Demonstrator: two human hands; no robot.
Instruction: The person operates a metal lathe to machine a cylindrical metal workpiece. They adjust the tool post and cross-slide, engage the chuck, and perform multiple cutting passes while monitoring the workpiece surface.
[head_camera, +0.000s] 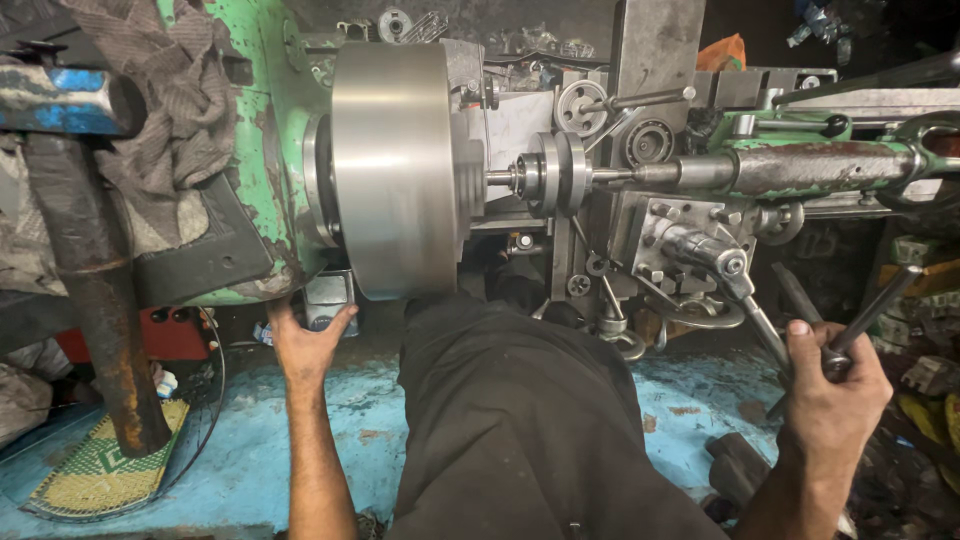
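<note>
Crowding close around a lathe's large steel chuck (395, 170), machine parts leave little free room, while the left hand (305, 345) rests fingers spread below the chuck's lower edge and the right hand (830, 385) clamps a metal lever handle (870, 315).

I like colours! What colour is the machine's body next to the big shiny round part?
Green, with chipped paint, on the machine body in the head view.

A single head-worn camera looks steeply down and forward from close above the person's lap, facing the lathe chuck (392, 170) squarely, with the blue floor (240, 450) filling the lower frame.
</note>
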